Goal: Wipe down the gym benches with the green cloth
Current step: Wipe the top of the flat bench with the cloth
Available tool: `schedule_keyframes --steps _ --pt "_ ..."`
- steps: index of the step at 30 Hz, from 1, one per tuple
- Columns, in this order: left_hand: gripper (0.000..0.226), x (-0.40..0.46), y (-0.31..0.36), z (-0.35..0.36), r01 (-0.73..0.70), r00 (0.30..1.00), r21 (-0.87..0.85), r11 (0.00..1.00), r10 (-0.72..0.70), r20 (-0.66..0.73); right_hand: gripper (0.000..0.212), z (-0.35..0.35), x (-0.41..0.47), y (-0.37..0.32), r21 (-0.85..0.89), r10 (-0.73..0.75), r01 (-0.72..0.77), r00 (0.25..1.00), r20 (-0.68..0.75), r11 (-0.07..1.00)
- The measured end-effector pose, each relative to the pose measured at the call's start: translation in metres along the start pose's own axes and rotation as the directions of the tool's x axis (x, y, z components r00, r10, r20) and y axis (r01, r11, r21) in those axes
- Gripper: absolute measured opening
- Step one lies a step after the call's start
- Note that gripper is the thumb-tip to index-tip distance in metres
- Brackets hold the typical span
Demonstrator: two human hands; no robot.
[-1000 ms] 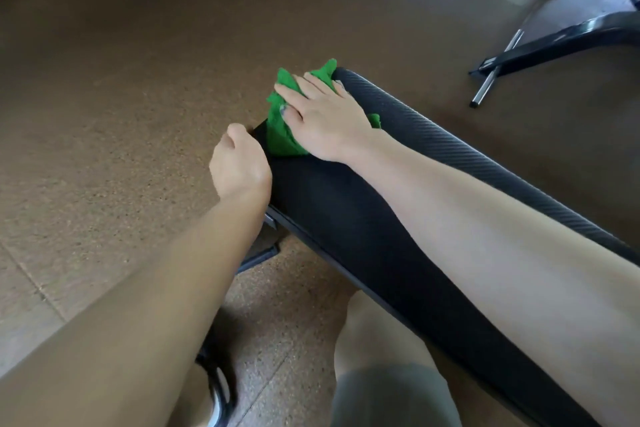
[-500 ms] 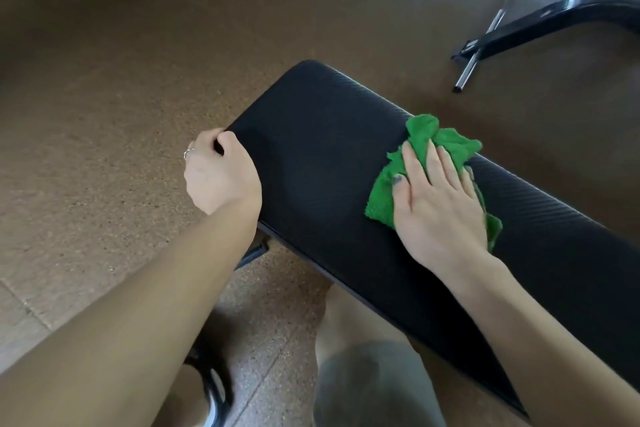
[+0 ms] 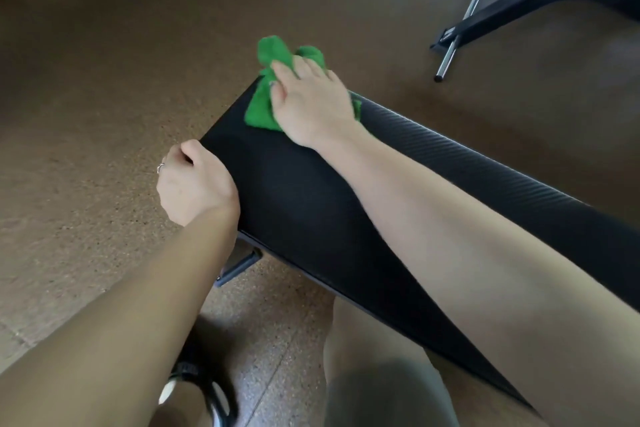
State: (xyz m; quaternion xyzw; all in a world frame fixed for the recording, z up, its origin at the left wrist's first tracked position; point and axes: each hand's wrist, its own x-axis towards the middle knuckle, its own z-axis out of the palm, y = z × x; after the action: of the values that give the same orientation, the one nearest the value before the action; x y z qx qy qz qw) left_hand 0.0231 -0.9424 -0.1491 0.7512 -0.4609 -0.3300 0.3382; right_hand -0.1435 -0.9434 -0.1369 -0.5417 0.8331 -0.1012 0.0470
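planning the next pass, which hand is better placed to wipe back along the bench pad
Right. The right hand already presses flat on the green cloth at the bench pad's far end, while the left hand grips the near corner, steadying it.

Long black padded gym bench (image 3: 311, 204) with a fine ribbed vinyl texture is running diagonally from the far-left end toward the lower right, pad top facing up. Crumpled bright green microfibre cloth (image 3: 263, 104) is lying on the pad's far end corner, bunched unevenly, its top part sticking out past the bench's end edge. Cloth is sitting pressed flat against the pad along its lower part.
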Motion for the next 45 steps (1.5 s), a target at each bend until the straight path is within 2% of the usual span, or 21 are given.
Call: schedule_keyframes --steps 4,8,11,14,16,19,23,26,29,33,36,38,41,44,45 --pt "0.032 -0.004 0.002 -0.003 0.009 1.000 -0.025 1.000 -0.008 0.029 0.043 -0.023 -0.046 0.072 0.050 0.334 -0.337 0.941 0.048 0.940" --pt "0.038 -0.008 0.001 -0.007 0.009 0.999 -0.059 0.998 -0.007 0.037 0.041 -0.032 -0.125 0.111 -0.006 0.431 -0.433 0.899 -0.075 0.901" --pt "0.041 -0.011 0.001 -0.006 0.010 0.999 -0.076 0.997 -0.007 0.034 0.044 -0.027 -0.112 0.099 -0.038 0.492 -0.496 0.866 -0.088 0.867" --pt "0.041 -0.011 0.006 -0.005 0.005 1.000 -0.054 0.999 -0.004 0.029 0.040 -0.019 -0.063 0.064 -0.030 0.468 -0.470 0.882 -0.050 0.882" --pt "0.043 -0.008 0.004 -0.003 0.011 1.000 -0.030 0.999 -0.010 0.014 0.040 -0.012 -0.025 0.029 -0.024 0.396 -0.396 0.918 -0.003 0.918" --pt "0.045 -0.004 0.001 -0.002 0.003 1.000 -0.020 1.000 -0.003 -0.004 0.045 -0.005 0.018 -0.015 0.003 0.282 -0.282 0.959 -0.008 0.959" --pt "0.045 -0.003 0.003 -0.003 0.013 1.000 -0.010 1.000 -0.013 0.015 0.051 -0.002 -0.001 0.002 -0.034 0.186 -0.186 0.982 -0.004 0.982" --pt "0.045 -0.006 0.004 -0.005 0.016 1.000 -0.008 1.000 -0.015 0.024 0.056 -0.003 -0.066 0.034 -0.067 0.251 -0.253 0.967 -0.038 0.965" --pt "0.046 -0.008 0.003 -0.007 0.013 0.999 -0.060 0.998 -0.011 0.038 0.057 -0.013 -0.130 0.055 -0.023 0.359 -0.359 0.933 -0.022 0.933" --pt "0.047 -0.009 0.001 -0.007 0.003 0.999 -0.111 0.994 0.001 0.037 0.057 -0.015 -0.122 0.050 -0.043 0.440 -0.438 0.898 0.019 0.898" --pt "0.047 -0.005 -0.002 -0.002 0.007 0.999 -0.111 0.994 -0.003 0.038 0.059 -0.006 -0.067 0.009 -0.039 0.365 -0.364 0.930 0.041 0.931" --pt "0.044 -0.002 -0.003 -0.001 0.025 0.999 -0.098 0.995 -0.021 0.042 0.059 0.004 -0.029 -0.033 -0.015 0.234 -0.234 0.969 0.083 0.972" --pt "0.038 0.000 -0.004 -0.002 0.020 0.998 -0.064 0.998 -0.016 0.060 0.055 0.023 -0.002 -0.080 -0.048 0.020 -0.017 0.997 0.068 0.999" --pt "0.035 0.004 -0.003 -0.007 0.019 0.992 -0.101 0.995 -0.006 0.126 0.050 0.032 -0.025 -0.080 -0.020 -0.119 0.117 0.991 -0.067 0.993" --pt "0.036 0.007 -0.002 -0.010 0.061 0.984 -0.136 0.989 -0.037 0.174 0.049 0.030 -0.041 -0.078 0.018 -0.144 0.147 0.983 -0.114 0.989"
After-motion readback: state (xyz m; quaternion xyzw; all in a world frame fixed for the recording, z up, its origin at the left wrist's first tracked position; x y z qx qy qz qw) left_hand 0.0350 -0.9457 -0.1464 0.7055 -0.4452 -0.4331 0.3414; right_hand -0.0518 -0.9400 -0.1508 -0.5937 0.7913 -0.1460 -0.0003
